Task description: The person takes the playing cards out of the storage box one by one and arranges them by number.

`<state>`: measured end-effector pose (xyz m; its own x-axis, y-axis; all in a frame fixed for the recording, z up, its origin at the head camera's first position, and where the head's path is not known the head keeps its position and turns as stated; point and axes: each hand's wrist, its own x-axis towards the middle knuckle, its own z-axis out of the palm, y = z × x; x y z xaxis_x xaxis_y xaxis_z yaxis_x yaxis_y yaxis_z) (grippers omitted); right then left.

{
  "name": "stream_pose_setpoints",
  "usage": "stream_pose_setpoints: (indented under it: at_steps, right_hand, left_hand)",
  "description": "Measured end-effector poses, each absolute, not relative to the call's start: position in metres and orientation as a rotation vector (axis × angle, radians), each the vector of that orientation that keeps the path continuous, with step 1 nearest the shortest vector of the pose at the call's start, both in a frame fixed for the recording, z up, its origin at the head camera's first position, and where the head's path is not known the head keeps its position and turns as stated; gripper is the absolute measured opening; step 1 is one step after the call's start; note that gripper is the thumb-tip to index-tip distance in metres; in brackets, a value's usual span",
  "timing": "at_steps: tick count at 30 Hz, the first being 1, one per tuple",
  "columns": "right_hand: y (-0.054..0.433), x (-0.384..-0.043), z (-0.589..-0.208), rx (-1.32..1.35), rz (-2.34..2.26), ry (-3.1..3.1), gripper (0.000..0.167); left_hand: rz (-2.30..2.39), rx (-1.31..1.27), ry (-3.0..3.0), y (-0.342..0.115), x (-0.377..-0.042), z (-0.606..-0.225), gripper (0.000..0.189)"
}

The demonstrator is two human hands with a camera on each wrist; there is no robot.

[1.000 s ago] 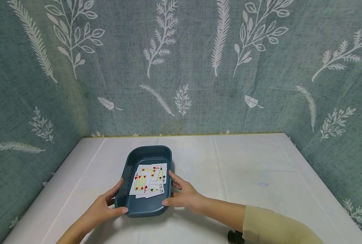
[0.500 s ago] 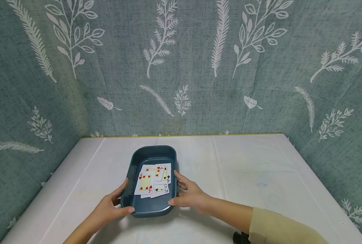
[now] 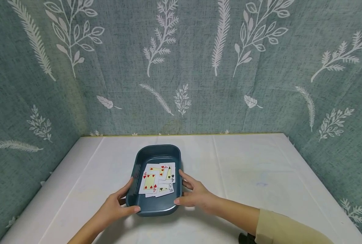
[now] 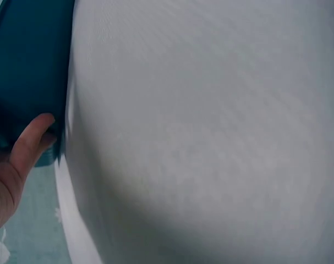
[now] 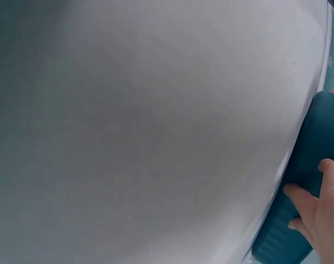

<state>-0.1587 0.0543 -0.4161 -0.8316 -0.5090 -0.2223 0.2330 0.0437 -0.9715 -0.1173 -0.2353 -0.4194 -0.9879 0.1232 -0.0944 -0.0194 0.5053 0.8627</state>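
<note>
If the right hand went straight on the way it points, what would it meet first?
Most likely the side of the blue tray; the right hand has its fingers at that wall, though depth is unclear.

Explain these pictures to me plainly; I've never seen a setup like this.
There is no machine here: a person is working bare-handed. The wide view comes from a camera worn on the head; the two close views come from cameras on the wrists. The left hand and right hand grip a dark blue tray from either side. Inside it lie overlapping playing cards, fours and a five among them. Whether the tray touches the white table is hard to tell.
</note>
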Motion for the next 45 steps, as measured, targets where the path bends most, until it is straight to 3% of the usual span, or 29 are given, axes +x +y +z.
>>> stream_pose_setpoints:
  at_steps: [45]
  right_hand:
    - [0.110, -0.163, -0.417, -0.196, -1.834, 1.851, 0.100]
  left_hand:
    - [1.480, 0.054, 2.608, -0.175, -0.130, -0.417, 0.104]
